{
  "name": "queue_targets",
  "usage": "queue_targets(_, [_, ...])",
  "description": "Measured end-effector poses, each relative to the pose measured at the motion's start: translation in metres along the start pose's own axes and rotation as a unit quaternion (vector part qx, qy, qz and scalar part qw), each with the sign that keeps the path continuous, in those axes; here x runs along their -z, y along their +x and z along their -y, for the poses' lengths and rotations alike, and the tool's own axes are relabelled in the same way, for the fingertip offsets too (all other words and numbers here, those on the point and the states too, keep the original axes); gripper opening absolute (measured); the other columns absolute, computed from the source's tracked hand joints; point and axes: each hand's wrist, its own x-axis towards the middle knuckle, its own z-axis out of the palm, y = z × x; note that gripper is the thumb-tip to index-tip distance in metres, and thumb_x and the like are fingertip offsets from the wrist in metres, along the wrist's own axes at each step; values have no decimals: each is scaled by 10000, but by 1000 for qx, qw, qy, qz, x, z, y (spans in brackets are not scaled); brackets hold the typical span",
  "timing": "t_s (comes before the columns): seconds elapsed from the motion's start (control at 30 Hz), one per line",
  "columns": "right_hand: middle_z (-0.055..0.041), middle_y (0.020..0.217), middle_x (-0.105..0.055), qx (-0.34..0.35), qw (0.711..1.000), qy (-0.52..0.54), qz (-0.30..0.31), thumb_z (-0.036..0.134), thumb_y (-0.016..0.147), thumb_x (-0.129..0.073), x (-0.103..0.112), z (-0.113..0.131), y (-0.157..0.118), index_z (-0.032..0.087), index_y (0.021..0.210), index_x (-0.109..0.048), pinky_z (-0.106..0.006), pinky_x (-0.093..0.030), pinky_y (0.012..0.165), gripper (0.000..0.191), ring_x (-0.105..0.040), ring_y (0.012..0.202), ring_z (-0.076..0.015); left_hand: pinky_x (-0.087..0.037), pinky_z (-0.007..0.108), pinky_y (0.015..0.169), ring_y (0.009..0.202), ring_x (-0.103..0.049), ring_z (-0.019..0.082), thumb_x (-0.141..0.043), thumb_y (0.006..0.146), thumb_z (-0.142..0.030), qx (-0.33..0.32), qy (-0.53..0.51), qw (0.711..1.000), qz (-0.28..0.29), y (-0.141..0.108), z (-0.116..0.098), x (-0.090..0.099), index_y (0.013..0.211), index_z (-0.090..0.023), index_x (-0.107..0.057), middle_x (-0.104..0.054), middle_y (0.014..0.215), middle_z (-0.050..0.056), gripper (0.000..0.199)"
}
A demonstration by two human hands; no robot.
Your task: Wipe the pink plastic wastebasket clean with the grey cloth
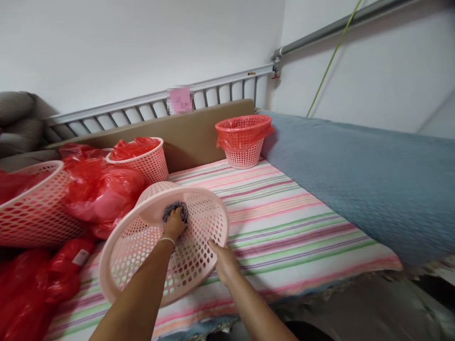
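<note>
Left hand (175, 222): fingers bunched over a dark grey cloth (169, 209), pressing it against the inner wall of a pink basket (224, 221). Right hand (223, 260): clamped on the basket's right rim, digits to either side of the edge; far side of grip hidden. Basket lies tipped between the forearms, mouth towards the wearer, long axis running from the near opening away to the upper left, narrow base farthest. Left hand is deeper and nearer the base; right is at the mouth only. Left arm extends forward through the opening, back of hand up, pale band (168, 240) at wrist; right arm comes up from lower right, wrist angled inward. Beneath: striped sheet (277, 227). Just left: red plastic bags (106, 189), between a larger basket (39, 208) and a white-rimmed basket (154, 166). Beyond, ahead and right: red-lined basket (243, 158), upright, beside a blue quilt (341, 161).
</note>
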Motion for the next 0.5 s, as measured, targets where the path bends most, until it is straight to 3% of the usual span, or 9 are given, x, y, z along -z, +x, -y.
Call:
queue_targets(0.17, [-89,900,-733,14,1000,0,-7,316,550,-809,-2,-4,1,139,961,-663,-399,-521,810,471,-675,841,-262,-498,457,875,1032,-598,229,-568,877,-311,0,-20,999,45,12,8,4,1197,-175,-536,-592,1196,83,349])
queue_targets(0.27, [-87,926,-731,14,1000,0,-4,311,555,-807,-3,-4,-1,145,991,-656,-406,-517,823,491,-674,858,-265,-508,441,856,1008,-608,220,-569,876,-313,1,-40,998,58,5,5,6,1171,-172,-552,-606,1168,77,327])
queue_targets(0.37, [-88,973,-723,15,1000,-6,-3,314,552,-806,-2,-4,-1,151,1018,-655,-407,-507,848,517,-665,907,-269,-502,451,866,1019,-603,224,-567,877,-310,-11,-69,995,65,-19,-7,6,1168,-167,-553,-604,1170,79,324])
queue_targets(0.5, [-78,966,-724,35,999,-15,-10,331,534,-813,-1,-5,0,171,995,-669,-395,-496,863,508,-654,946,-265,-473,453,914,1050,-594,224,-612,833,-220,-68,-119,987,88,-75,-29,10,1148,-159,-567,-623,1161,75,324])
